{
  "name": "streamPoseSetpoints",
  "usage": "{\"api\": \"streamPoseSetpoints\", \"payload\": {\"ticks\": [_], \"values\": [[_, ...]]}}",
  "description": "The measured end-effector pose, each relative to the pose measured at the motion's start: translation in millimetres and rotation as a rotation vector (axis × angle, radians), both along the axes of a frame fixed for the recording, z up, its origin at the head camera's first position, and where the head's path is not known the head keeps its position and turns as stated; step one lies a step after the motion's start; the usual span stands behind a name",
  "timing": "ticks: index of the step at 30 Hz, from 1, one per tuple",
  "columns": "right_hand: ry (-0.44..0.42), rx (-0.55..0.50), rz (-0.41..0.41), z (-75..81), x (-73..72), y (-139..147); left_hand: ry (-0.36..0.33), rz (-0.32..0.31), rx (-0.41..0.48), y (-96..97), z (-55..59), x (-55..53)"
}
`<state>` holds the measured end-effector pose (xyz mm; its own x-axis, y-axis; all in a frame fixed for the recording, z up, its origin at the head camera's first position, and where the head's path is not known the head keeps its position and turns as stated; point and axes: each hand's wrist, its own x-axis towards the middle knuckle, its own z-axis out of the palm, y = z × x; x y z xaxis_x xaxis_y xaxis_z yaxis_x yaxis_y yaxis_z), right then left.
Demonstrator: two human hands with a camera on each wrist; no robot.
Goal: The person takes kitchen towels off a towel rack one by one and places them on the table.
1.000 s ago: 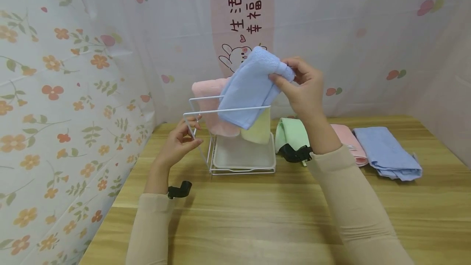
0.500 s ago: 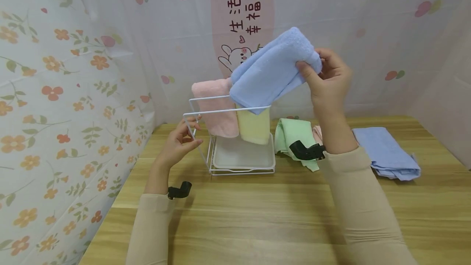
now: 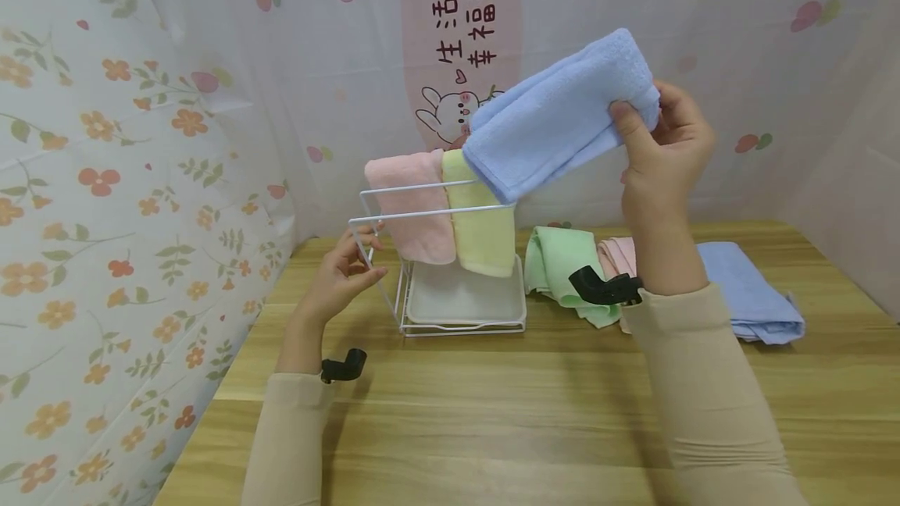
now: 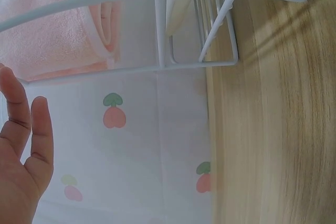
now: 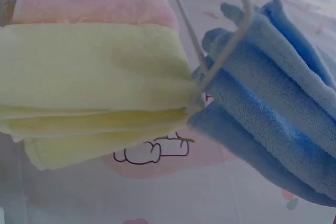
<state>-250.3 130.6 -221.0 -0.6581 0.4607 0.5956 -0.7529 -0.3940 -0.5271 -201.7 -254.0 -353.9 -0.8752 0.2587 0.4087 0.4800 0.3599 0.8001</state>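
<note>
Work with towels, about midway by my reading. Rack (image 3: 436,213) stands toward the far side of the tabletop (image 3: 457,412), a white tray (image 3: 464,295) in its base. Two towels on the rails: pink towel (image 3: 422,240) at left, yellow towel (image 3: 485,240) just right of it, both folded over and hanging above the tray

Blue towel (image 3: 562,112) is in the air, up and to the right, folded and tilted, lower left corner near the rails' right end. Touching them or not, cannot tell. Right grip (image 3: 671,135) pinches it by the right end, thumb on the near face. Left grip (image 3: 341,268) is curled on the rack's left end, thumb by the near upright; looks like steadying

Right of the rack, on the tabletop: green cloth (image 3: 562,260) closest, then pink cloth (image 3: 617,256), partly hidden by the right arm, then blue cloth (image 3: 745,287) farthest right. None of these on the rails

Tally: two hung, one in hand, three lying. Whether the blue one is going on or coming off, this moment alone does not settle; so the three lying may be finished or waiting
</note>
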Motion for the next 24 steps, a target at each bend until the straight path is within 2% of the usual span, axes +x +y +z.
{"api": "streamPoseSetpoints", "payload": {"ticks": [9, 12, 20, 24], "values": [[-0.043, -0.146, 0.045, 6.3, 4.3, 13, 0.004, 0.000, 0.003, -0.3, 1.0, 0.0], [-0.043, -0.165, 0.062, 5.2, 5.2, 17, 0.001, 0.004, 0.006, -0.1, 1.2, 0.5], [-0.012, -0.117, 0.041, -6.6, 4.7, 27, -0.002, 0.005, 0.013, 0.1, 0.5, 1.1], [-0.030, -0.077, 0.026, -15.3, 3.8, 35, 0.003, 0.002, 0.016, 0.1, -0.3, 0.5]]}}
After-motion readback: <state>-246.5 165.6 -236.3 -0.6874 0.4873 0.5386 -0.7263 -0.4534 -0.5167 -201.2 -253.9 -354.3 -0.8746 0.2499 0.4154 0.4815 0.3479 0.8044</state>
